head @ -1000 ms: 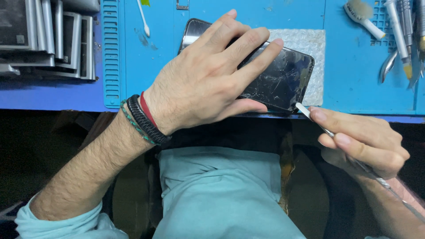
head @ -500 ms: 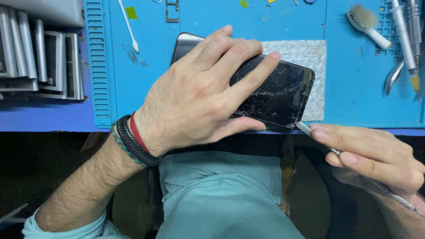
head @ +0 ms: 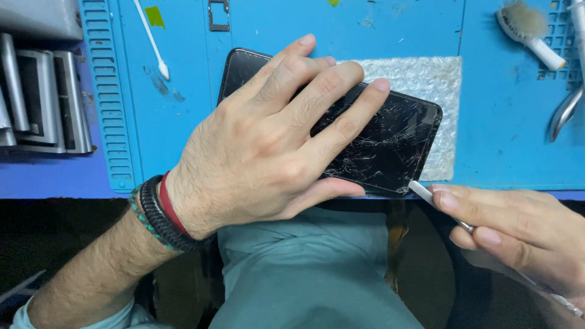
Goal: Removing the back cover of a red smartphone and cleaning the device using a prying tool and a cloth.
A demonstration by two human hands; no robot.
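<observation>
Both hands busy — my left hand [head: 268, 140] lies flat, pinning the cracked phone [head: 390, 143], my right hand [head: 512, 231] pinching a pry tool [head: 426, 194] at its corner.

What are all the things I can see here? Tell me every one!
phone: one, black, screen cracked, on the mat's near edge under the left hand
mat: one, blue, covers the bench
bubble wrap: one piece, clear, under the phone's far end
pry tool: one, white tip, at the phone's near right corner
swab: one, white, far left on the mat
brush: one, white handle, far right
pliers: one, metal, right edge
metal frames: several, grey, stacked at left
wristbands: three, black, red, green, on the left wrist
left hand: flat on the phone
right hand: holds the pry tool
</observation>
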